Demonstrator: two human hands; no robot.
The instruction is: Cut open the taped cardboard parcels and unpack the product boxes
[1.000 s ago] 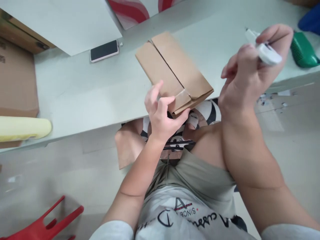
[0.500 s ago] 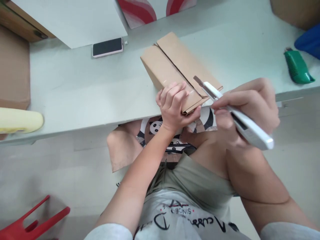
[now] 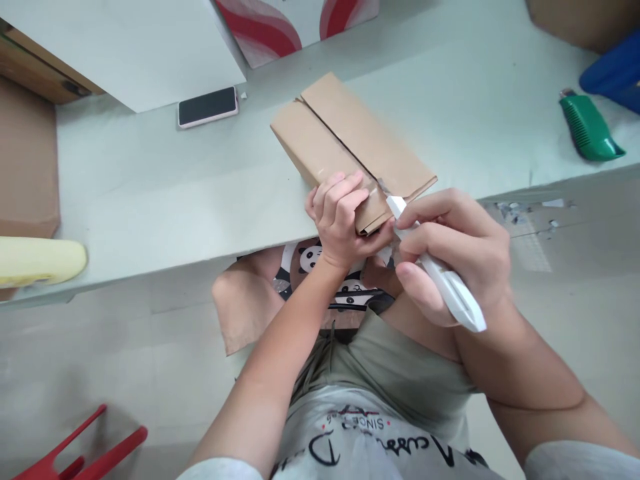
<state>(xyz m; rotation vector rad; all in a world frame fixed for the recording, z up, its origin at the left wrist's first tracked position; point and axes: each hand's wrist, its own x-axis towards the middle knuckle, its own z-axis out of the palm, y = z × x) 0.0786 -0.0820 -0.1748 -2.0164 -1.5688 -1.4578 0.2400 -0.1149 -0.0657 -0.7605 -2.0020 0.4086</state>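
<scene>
A brown cardboard box (image 3: 345, 143) lies tilted at the front edge of the table, a dark seam running along its top between two flaps. My left hand (image 3: 343, 217) grips its near corner, fingers on top and thumb at the near end. In my right hand (image 3: 455, 250) is a white utility knife (image 3: 447, 283), held like a pen. Its blade tip meets the near end of the seam, though whether it has gone in I cannot tell.
A phone (image 3: 208, 108) lies by a white box (image 3: 165, 47) at the back of the pale table (image 3: 150, 193). On the right are a green tape-cutter-like tool (image 3: 591, 128) and a blue object (image 3: 613, 80). A pale yellow rounded object (image 3: 43, 261) sits left; a red stool (image 3: 95, 453) stands below.
My right hand has moved left and brought the knife's blade down from above the box onto the seam. My left hand keeps its hold on the box.
</scene>
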